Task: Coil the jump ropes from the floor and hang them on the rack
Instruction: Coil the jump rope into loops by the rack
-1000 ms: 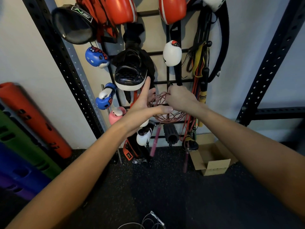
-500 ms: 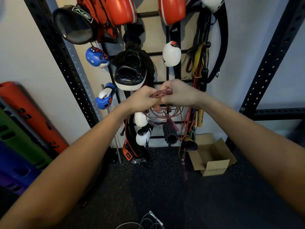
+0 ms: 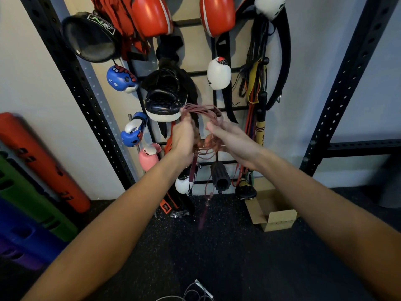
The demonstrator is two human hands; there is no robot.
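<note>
I see both hands up in front of the rack (image 3: 188,22), with the red rope (image 3: 201,108) coiled between them. My left hand (image 3: 183,137) has its fingers curled round the coil's left side. My right hand (image 3: 231,140) is nearly flat, fingers straight, with strands lying across them. Two handles (image 3: 192,173) dangle below. A white rope (image 3: 195,293) lies on the floor.

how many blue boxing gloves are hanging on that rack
2. The upper blue glove hangs at the rack's left, just below the black pad. The lower blue glove hangs further down, above the pink glove. More may be hidden behind other gear.
</note>
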